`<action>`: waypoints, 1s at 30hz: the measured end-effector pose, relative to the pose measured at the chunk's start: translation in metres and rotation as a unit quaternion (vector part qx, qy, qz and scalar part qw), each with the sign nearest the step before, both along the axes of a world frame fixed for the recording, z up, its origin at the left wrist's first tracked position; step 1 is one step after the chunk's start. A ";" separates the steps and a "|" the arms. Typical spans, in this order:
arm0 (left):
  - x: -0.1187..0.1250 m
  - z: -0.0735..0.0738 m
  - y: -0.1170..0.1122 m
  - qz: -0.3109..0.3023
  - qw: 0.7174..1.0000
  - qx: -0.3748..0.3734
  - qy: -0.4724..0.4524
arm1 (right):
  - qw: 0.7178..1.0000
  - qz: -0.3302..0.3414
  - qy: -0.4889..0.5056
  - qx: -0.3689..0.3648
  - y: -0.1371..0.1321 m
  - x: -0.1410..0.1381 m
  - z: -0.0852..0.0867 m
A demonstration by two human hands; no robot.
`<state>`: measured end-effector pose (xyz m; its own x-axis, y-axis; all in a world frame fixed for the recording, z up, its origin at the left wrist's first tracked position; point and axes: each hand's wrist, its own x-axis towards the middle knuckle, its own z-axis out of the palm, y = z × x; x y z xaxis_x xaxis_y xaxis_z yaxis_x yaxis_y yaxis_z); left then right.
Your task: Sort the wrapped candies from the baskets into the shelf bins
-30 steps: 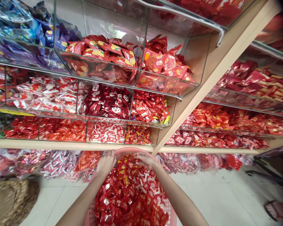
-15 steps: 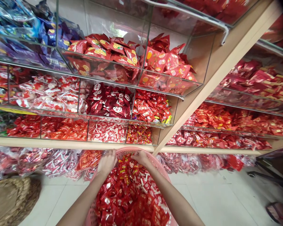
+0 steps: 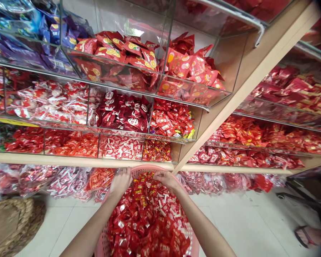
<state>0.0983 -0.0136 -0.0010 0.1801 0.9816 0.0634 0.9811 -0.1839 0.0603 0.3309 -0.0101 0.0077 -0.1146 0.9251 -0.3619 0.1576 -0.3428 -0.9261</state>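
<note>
Head view, looking down. Pink basket close to the wearer's body, far rim just below the shelf's wooden ledge; what bears its weight is out of view. Heaped inside: red-wrapped sweets, kinds lying in loose patches. Yellow-lettered pieces at the far end, red-and-white ones along the right, larger red wrappers nearest.

Left hand curled round the far-left rim, gripping it; probably to steady the basket. Right hand at the far-right inside edge, fingers bent together at the sweets; cannot tell whether it pinches one. The forearms straddle the heap, which leaves its middle uncovered.

Ahead, clear-walled bins on tiers. Dark-red packets in one, small red-and-white sweets below; the dividers seem meant to keep kinds apart. Filled plastic bags under the ledge, perhaps spare stock. Woven item on the tiled floor, left; another person's sandalled foot, far right.
</note>
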 end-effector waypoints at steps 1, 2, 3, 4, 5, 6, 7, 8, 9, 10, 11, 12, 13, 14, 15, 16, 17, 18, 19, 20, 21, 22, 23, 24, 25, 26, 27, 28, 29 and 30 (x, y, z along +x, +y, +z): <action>0.000 0.000 0.000 -0.001 1.000 -0.001 0.000 | 1.000 0.001 0.008 -0.010 -0.004 -0.001 -0.001; 0.000 0.000 0.000 -0.001 1.000 -0.001 -0.001 | 1.000 0.005 0.006 -0.015 -0.007 -0.003 -0.003; 0.000 0.000 0.000 -0.001 1.000 -0.002 0.000 | 1.000 0.012 -0.006 -0.012 -0.010 -0.005 -0.005; 0.000 0.000 0.000 -0.001 1.000 -0.002 0.000 | 0.999 0.022 -0.026 -0.001 -0.012 -0.008 -0.008; 0.000 0.000 0.000 -0.001 1.000 -0.002 0.001 | 0.998 0.031 -0.056 0.020 -0.013 -0.011 -0.011; 0.000 0.000 0.000 -0.001 1.000 -0.002 0.001 | 0.994 0.037 -0.091 0.044 -0.014 -0.014 -0.014; 0.000 0.000 0.000 -0.001 1.000 -0.003 0.002 | 0.989 0.042 -0.126 0.067 -0.014 -0.017 -0.017; 0.000 0.000 0.000 -0.001 1.000 -0.003 0.003 | 0.983 0.048 -0.157 0.083 -0.015 -0.020 -0.019; 0.000 0.000 -0.001 0.000 1.000 -0.004 0.003 | 0.977 0.056 -0.184 0.091 -0.015 -0.023 -0.021; 0.000 0.001 -0.001 0.001 1.000 -0.005 0.003 | 0.972 0.062 -0.207 0.094 -0.016 -0.026 -0.022; 0.000 0.001 -0.001 0.002 1.000 -0.006 0.003 | 0.967 0.069 -0.226 0.094 -0.017 -0.028 -0.022; 0.000 0.002 -0.001 0.004 1.000 -0.008 0.003 | 0.963 0.078 -0.242 0.096 -0.018 -0.031 -0.023; 0.001 0.002 -0.001 0.005 1.000 -0.009 0.002 | 0.958 0.085 -0.256 0.101 -0.019 -0.034 -0.023; 0.001 0.003 -0.001 0.006 1.000 -0.010 0.002 | 0.953 0.093 -0.269 0.107 -0.020 -0.036 -0.023; 0.001 0.003 -0.001 0.007 1.000 -0.010 0.001 | 0.948 0.100 -0.280 0.112 -0.021 -0.038 -0.024; 0.001 0.004 -0.001 0.007 1.000 -0.011 0.001 | 0.944 0.108 -0.289 0.116 -0.022 -0.039 -0.024; 0.001 0.004 -0.001 0.006 1.000 -0.011 0.001 | 0.940 0.113 -0.300 0.119 -0.022 -0.041 -0.025; 0.001 0.004 -0.001 0.005 1.000 -0.011 0.002 | 0.935 0.114 -0.312 0.122 -0.023 -0.041 -0.025; 0.000 0.004 0.000 0.004 1.000 -0.011 0.002 | 0.931 0.112 -0.324 0.126 -0.022 -0.041 -0.025; 0.000 0.004 0.000 0.003 1.000 -0.010 0.003 | 0.927 0.108 -0.335 0.131 -0.022 -0.041 -0.024; 0.000 0.003 0.000 0.003 1.000 -0.009 0.005 | 0.924 0.101 -0.342 0.136 -0.021 -0.040 -0.023; 0.000 0.003 0.000 0.002 1.000 -0.008 0.006 | 0.923 0.092 -0.345 0.142 -0.020 -0.039 -0.022; 0.000 0.002 0.000 0.002 1.000 -0.007 0.008 | 0.925 0.081 -0.341 0.146 -0.020 -0.038 -0.019; 0.000 0.002 0.000 0.002 1.000 -0.006 0.009 | 0.930 0.070 -0.331 0.145 -0.019 -0.036 -0.017; 0.000 0.001 0.000 0.002 1.000 -0.005 0.011 | 0.937 0.057 -0.315 0.138 -0.019 -0.034 -0.015; 0.000 0.000 0.000 0.002 1.000 -0.005 0.012 | 0.948 0.044 -0.290 0.122 -0.018 -0.032 -0.013; 0.000 0.000 0.000 0.002 1.000 -0.003 0.013 | 0.962 0.030 -0.255 0.096 -0.018 -0.030 -0.012; 0.000 -0.001 0.000 0.002 1.000 -0.002 0.014 | 0.976 0.017 -0.209 0.062 -0.019 -0.028 -0.011; 0.000 -0.001 0.000 0.001 1.000 0.000 0.015 | 0.988 0.004 -0.154 0.025 -0.020 -0.026 -0.010; 0.000 -0.001 0.000 0.000 1.000 0.001 0.016 | 0.995 -0.007 -0.099 -0.009 -0.020 -0.025 -0.010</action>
